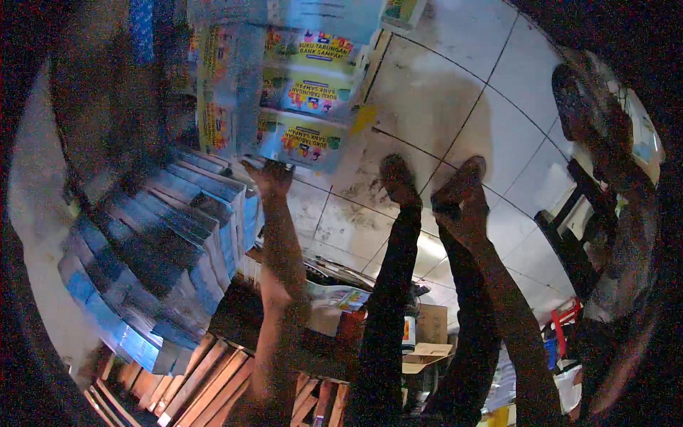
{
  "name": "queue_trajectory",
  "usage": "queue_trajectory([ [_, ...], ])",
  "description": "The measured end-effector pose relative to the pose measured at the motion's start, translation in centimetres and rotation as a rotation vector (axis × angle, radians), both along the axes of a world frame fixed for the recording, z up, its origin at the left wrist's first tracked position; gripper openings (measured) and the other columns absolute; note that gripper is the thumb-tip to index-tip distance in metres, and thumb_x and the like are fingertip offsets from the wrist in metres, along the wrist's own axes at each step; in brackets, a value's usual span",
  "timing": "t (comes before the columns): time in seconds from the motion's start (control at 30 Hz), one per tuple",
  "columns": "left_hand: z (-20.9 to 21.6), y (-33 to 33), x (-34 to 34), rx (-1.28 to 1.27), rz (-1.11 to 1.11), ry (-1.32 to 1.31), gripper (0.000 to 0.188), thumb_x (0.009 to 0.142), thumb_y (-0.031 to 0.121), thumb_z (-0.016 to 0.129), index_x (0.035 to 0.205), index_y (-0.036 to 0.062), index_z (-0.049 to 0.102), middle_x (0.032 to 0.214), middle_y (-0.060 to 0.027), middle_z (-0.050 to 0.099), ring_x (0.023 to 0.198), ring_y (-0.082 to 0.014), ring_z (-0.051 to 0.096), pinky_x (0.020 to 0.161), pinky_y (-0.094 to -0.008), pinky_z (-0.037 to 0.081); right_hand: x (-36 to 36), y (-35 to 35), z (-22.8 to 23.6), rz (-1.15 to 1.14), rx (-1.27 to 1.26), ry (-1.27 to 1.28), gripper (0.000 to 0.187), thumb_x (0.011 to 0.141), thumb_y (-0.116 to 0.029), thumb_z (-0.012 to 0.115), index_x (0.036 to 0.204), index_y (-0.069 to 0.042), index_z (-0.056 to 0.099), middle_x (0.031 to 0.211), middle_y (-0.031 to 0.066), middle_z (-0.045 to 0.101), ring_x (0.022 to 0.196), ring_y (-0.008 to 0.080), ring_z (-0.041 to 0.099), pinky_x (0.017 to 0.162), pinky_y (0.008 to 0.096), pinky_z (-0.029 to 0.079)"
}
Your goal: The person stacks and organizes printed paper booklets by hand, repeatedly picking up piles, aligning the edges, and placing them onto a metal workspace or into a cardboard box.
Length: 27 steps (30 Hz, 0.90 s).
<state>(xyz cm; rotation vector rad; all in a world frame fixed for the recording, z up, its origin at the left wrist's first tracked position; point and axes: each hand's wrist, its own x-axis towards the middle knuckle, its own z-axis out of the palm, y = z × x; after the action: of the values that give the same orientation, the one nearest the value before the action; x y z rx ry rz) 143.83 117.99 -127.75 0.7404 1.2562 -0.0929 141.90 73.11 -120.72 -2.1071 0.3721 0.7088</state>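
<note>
My left hand (pixel 270 178) is at the near edge of a stack of yellow-and-white printed booklets (pixel 306 142), fingers spread and fingertips against or just under that edge. More booklet stacks of the same print, with a bluish sheen like plastic wrap, lie beyond and to the left. In front of my right lower leg hangs my right hand (pixel 466 224), close above my right foot. Its fingers are dark and blurred, so their pose is unclear, and I can make out nothing in it.
Tall stacks of blue-edged paper (pixel 178 213) stand at the left, above wooden slats (pixel 206 377). My feet are on white floor tiles (pixel 455 57). An open cardboard box (pixel 430 331) lies near my legs. A black frame (pixel 576 220) stands at the right.
</note>
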Motion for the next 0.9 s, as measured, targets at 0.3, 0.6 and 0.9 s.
queue_trajectory([
  [0.3,4.2,-11.8,-6.7,-0.191,-0.113,0.036,0.110,0.080,0.088,0.034,0.149,0.0029,0.034,0.152,-0.0149,0.039,0.139,-0.0349,0.036,0.115,-0.0532,0.023,-22.1,-16.9,9.6,-0.823,0.468,0.790,0.065,0.098,-0.058,0.044,0.150,-0.019,0.039,0.150,0.0056,0.041,0.133,0.0197,0.041,0.102,0.0435,0.042],
  [0.6,12.2,-1.8,-0.3,1.454,-0.372,-0.097,0.063,0.103,0.049,0.034,0.138,-0.0019,0.047,0.137,-0.0176,0.054,0.122,-0.0322,0.052,0.106,-0.0447,0.037,-6.8,-6.1,7.1,0.076,-0.169,0.021,0.064,0.091,-0.031,0.068,0.142,-0.003,0.043,0.141,0.0186,0.050,0.132,0.0287,0.046,0.110,0.0376,0.035],
  [0.9,5.5,10.5,27.0,1.071,-0.554,-0.214,0.062,0.103,0.049,0.036,0.135,-0.0016,0.049,0.133,-0.0177,0.056,0.119,-0.0325,0.054,0.103,-0.0449,0.038,21.1,27.6,-9.5,0.066,0.438,-0.564,0.082,0.084,-0.045,0.075,0.146,-0.007,0.039,0.134,0.0241,0.053,0.125,0.0357,0.053,0.100,0.0431,0.048],
])
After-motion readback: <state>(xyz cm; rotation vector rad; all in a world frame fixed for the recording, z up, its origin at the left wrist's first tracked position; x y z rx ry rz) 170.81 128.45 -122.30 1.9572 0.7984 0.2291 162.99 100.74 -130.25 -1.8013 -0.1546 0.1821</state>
